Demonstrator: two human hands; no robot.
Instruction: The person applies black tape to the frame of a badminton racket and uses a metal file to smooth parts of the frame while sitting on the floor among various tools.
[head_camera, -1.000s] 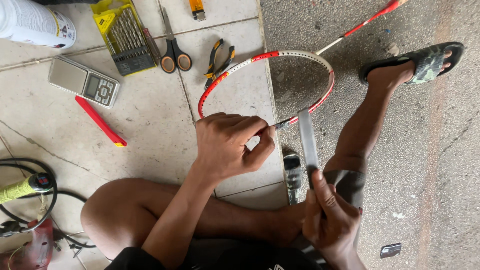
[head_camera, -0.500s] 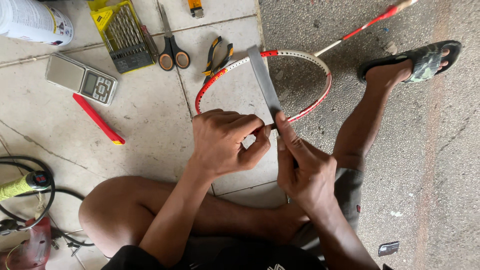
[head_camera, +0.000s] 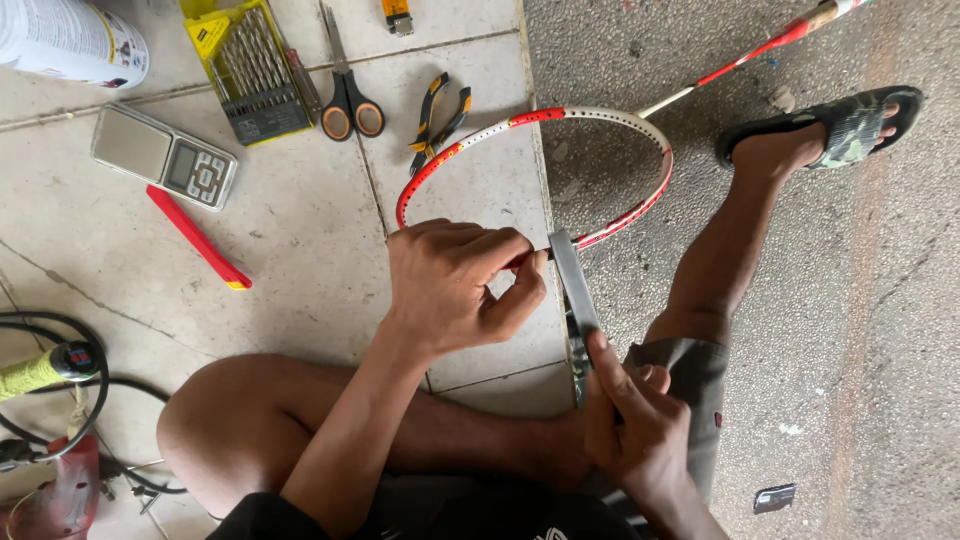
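Left fingers (head_camera: 500, 262) pinching racket frame (head_camera: 540, 117), right fingers (head_camera: 610, 365) gripping grey strip (head_camera: 570, 280); pliers (head_camera: 440, 115) nearby.

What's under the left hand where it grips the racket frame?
The left hand covers the near rim of the red-and-white unstrung racket frame, where the grey flat strip meets it. Pale floor tile shows around; the contact point itself is hidden.

Glossy racket frame (head_camera: 600, 118), smooth grey tape (head_camera: 572, 285), rough concrete floor (head_camera: 850, 300).
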